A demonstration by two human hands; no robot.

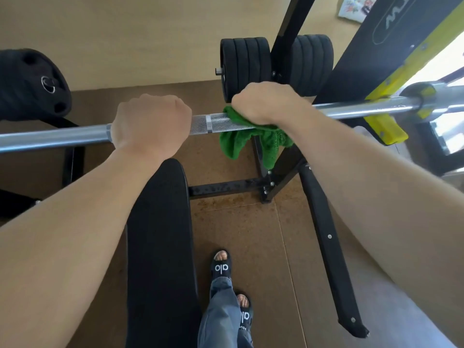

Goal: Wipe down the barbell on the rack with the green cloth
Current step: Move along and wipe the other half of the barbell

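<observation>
Left hand (150, 121) wrapped bare around the long silver steel barbell (50, 138) mid-frame, right hand (263, 104) gripping the crumpled green cloth (234, 141) against the bar, black padded bench (160, 234) below

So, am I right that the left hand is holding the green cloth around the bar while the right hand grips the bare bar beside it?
Not quite: the hands are swapped. In the head view the right hand holds the green cloth around the barbell, and the left hand grips the bare bar beside it.
</observation>
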